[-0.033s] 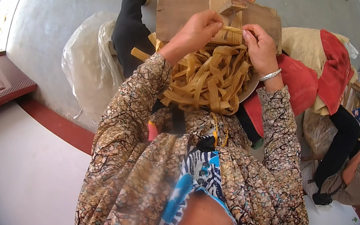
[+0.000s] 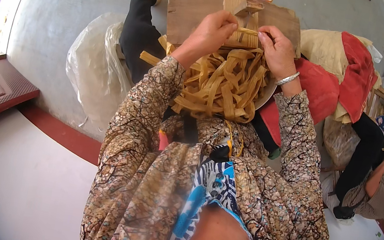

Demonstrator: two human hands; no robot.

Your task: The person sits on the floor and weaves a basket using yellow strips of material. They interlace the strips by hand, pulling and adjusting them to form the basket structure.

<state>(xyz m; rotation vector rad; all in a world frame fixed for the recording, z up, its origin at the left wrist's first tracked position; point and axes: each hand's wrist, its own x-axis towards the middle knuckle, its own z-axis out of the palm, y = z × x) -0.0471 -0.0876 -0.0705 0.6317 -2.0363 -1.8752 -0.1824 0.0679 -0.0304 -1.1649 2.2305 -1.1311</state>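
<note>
Our left hand (image 2: 220, 28) and our right hand (image 2: 275, 46) both pinch a thin yellow strip (image 2: 247, 31). It is over the wooden board (image 2: 184, 17), near our big pile of strips (image 2: 225, 85).

Looks matt and fibrous in the strips (image 2: 230, 86), like grained wood in the board (image 2: 185, 12), like glossy plastic in the clear bag (image 2: 90, 61).
</note>
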